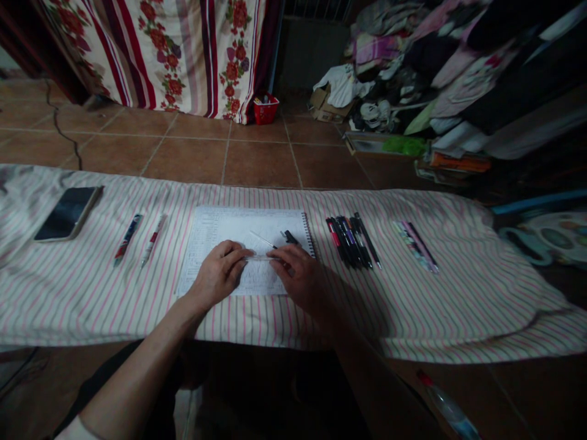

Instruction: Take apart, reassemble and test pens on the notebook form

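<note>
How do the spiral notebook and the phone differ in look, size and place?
The spiral notebook is pale with fine markings; the phone shows a dark screen. The notebook is clearly larger than the phone. The notebook lies beneath the left hand and right hand, while the phone lies apart, far left. Both rest on the striped cloth.

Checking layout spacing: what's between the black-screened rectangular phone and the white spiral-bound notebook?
A dark-and-red pen and a white-and-red pen, apart, on pink-and-grey-striped cloth. Head view shows it.

Notebook [233, 225] — blurred writing [202, 241], no legible text
</note>
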`<state>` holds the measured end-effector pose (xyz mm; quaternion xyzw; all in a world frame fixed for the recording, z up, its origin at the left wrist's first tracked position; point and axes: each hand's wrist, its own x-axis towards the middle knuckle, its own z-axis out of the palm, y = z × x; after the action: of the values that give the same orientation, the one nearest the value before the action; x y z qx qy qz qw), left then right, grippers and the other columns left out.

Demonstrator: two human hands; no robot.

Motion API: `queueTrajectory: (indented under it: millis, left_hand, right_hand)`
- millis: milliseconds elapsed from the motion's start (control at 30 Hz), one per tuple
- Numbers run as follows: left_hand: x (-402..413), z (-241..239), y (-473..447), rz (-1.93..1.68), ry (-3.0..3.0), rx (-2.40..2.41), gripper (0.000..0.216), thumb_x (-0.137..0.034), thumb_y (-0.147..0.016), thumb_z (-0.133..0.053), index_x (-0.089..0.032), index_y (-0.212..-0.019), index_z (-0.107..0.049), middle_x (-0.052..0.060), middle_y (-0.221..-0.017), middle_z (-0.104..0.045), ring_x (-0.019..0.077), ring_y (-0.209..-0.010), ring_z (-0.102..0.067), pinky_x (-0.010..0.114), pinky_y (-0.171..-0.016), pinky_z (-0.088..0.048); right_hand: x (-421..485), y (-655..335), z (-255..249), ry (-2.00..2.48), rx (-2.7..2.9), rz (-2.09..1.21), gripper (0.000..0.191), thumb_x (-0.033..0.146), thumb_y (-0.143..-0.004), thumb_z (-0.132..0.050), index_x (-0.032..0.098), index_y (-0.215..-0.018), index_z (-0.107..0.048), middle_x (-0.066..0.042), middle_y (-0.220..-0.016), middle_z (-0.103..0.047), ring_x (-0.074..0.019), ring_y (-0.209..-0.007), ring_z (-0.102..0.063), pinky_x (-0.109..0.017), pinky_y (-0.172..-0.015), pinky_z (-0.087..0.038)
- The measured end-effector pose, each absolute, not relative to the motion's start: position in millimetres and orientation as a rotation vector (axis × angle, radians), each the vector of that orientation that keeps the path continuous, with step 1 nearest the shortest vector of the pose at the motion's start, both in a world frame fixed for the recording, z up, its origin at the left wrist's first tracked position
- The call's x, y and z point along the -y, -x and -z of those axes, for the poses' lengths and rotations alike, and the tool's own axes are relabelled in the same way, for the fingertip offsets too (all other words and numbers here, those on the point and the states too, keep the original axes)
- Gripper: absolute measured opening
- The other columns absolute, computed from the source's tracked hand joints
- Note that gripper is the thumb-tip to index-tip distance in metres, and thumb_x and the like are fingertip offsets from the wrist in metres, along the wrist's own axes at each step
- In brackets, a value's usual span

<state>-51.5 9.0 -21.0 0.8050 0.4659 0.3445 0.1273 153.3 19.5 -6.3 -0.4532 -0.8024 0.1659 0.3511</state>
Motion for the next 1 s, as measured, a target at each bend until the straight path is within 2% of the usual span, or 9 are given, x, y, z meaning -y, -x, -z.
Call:
queueTrajectory:
  millis: [233, 400, 633, 900, 1000]
  left_hand:
    - [-8.0, 21.1, 50.5, -0.996, -2.267, -1.331, 0.026, -0.018, -0.090, -0.047, -0.019, -0.113, -0.058, 0.006, -0.096, -0.057, 0.0172, -0.091, -0.059, 0.032, -0.081, -0.052]
    - [-8.5, 24.4, 50.4, -1.019, -2.291, -1.350, 0.021, -0.018, -0.089, -0.050, -0.018, -0.105, -0.064, 0.005, -0.093, -0.055, 0.0149, -0.085, -0.059, 0.028, -0.075, -0.053]
    - [-9.6, 30.9, 51.9, -1.064, -2.389, -1.299, 0.022, -0.020, -0.089, -0.052, -0.018, -0.106, -0.066, 0.007, -0.094, -0.062, 0.0169, -0.089, -0.061, 0.030, -0.078, -0.054]
    - [-9.9, 26.8, 49.5, -1.035, -2.291, -1.270, 0.026, -0.023, -0.090, -0.052, -0.017, -0.113, -0.062, 0.007, -0.096, -0.062, 0.0168, -0.090, -0.061, 0.031, -0.080, -0.054]
    - [-9.7, 23.3, 49.4, -1.023, -2.290, -1.264, 0.023, -0.026, -0.090, -0.052, -0.015, -0.107, -0.064, 0.008, -0.093, -0.063, 0.0171, -0.088, -0.062, 0.031, -0.079, -0.053]
  right_hand:
    - [-18.8, -154.4, 4.3, 1.176, 2.092, -0.500, 0.015, 0.019, -0.087, -0.054, 0.020, -0.095, -0.066, -0.005, -0.090, -0.071, -0.0174, -0.086, -0.065, -0.033, -0.081, -0.051]
    - [-18.7, -155.0, 4.9, 1.201, 2.050, -0.557, 0.015, 0.017, -0.084, -0.056, 0.020, -0.097, -0.065, -0.005, -0.092, -0.070, -0.0160, -0.081, -0.065, -0.030, -0.077, -0.051]
    - [-21.4, -157.9, 4.8, 1.103, 2.128, -0.406, 0.011, 0.018, -0.086, -0.057, 0.016, -0.090, -0.066, -0.006, -0.083, -0.070, -0.0181, -0.078, -0.064, -0.031, -0.074, -0.051]
    - [-21.9, -159.6, 5.2, 1.038, 2.121, -0.379, 0.011, 0.015, -0.086, -0.057, 0.017, -0.092, -0.065, -0.006, -0.086, -0.070, -0.0184, -0.084, -0.064, -0.032, -0.079, -0.051]
    - [-21.9, -159.9, 4.2, 1.035, 2.078, -0.420, 0.012, 0.013, -0.085, -0.056, 0.018, -0.091, -0.065, -0.004, -0.086, -0.070, -0.0170, -0.084, -0.064, -0.031, -0.080, -0.051]
